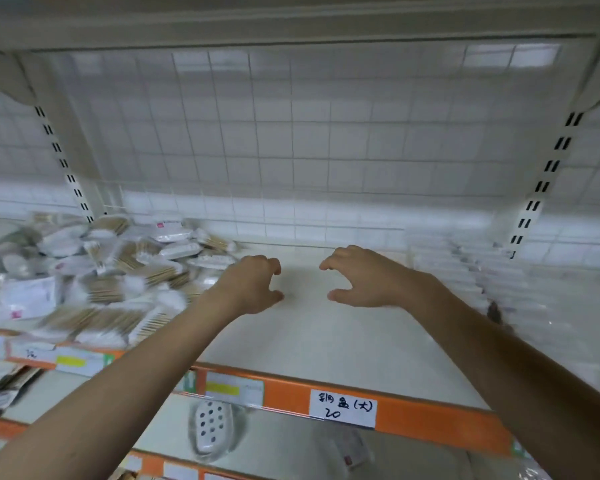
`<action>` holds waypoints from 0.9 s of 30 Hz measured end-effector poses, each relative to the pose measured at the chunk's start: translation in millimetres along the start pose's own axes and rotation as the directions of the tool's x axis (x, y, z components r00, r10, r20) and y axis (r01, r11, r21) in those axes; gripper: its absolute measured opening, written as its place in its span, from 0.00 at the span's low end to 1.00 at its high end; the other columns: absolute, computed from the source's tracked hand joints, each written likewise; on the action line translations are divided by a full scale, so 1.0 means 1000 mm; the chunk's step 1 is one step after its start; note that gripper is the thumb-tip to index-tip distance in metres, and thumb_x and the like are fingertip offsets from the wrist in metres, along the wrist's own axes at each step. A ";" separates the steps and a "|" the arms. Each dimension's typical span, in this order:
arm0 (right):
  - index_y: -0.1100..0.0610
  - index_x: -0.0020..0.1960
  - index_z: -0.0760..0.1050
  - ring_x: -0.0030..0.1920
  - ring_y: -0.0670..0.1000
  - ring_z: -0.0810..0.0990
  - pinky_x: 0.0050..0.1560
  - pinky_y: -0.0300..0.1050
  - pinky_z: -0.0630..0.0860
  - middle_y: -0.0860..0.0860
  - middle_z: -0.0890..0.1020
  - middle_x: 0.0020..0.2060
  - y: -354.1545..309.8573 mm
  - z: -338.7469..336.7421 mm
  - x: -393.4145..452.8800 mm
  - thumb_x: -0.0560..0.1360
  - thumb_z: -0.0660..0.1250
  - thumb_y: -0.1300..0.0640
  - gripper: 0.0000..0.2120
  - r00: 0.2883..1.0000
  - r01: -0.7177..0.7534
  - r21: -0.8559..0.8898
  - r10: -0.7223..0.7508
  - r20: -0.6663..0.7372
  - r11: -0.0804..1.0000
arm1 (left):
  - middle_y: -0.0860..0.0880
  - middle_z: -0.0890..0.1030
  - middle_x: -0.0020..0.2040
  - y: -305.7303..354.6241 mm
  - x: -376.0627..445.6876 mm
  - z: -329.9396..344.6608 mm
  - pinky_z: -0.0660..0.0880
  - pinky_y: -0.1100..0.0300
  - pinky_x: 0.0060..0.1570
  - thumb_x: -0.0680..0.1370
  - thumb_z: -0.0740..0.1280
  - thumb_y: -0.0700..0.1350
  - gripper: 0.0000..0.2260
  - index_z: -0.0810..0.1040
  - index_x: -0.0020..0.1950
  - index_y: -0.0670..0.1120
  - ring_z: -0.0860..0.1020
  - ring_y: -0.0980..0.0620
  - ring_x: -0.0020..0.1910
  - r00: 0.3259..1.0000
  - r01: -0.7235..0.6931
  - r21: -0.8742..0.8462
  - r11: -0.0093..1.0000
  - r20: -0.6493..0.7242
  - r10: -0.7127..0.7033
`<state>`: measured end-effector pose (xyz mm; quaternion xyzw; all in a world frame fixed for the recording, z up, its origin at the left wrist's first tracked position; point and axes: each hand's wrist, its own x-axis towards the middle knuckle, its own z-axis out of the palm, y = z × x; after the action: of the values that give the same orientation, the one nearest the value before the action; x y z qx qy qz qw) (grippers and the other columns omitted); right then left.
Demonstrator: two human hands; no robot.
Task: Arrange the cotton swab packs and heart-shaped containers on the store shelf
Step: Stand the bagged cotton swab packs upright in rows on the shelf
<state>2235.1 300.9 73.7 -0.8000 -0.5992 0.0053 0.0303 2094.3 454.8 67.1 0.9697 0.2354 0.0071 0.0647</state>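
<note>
Cotton swab packs [118,271] lie heaped in a loose pile on the left part of the store shelf [319,334], clear bags of wooden-stemmed swabs mixed with white oval and rounded containers [179,250] whose exact shape is too blurred to tell. The pile reaches from the shelf's front lip back to the wire grid [291,133] behind it.

My left hand [253,285] hovers just beside the pile's right edge, over the bare cream surface of the shelf, fingers curled like a claw with the thumb set apart below them; it has hold of nothing. My right hand [364,278] mirrors it a little way off, fingers bent, thumb pointing toward the left hand, also empty. The two hands face each other across a gap of bare shelf, and both forearms reach in from the bottom corners.

To the right, a blurred row of clear plastic packs [482,271] stands along the shelf toward the slotted upright [541,188]. An orange price rail [413,414] runs along the shelf's front edge, carrying a white handwritten label [343,408] marked 20 and smaller printed tags with yellow bands [222,389]. On the shelf below, a white perforated soap dish [212,426] sits in clear wrapping.
</note>
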 end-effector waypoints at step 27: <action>0.55 0.62 0.70 0.54 0.53 0.74 0.51 0.44 0.69 0.51 0.74 0.58 -0.105 0.056 0.118 0.74 0.61 0.63 0.18 0.986 -0.155 0.091 0.159 -0.040 0.984 | 0.48 0.74 0.66 -0.141 -0.005 -0.001 0.70 0.56 0.60 0.71 0.66 0.62 0.26 0.69 0.68 0.57 0.72 0.46 0.65 0.981 -0.031 0.028 0.999 0.193 0.025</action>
<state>2164.8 445.8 27.2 -0.8426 -0.5325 0.0151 0.0787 2025.3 576.8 49.8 0.9700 0.2143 -0.0894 0.0721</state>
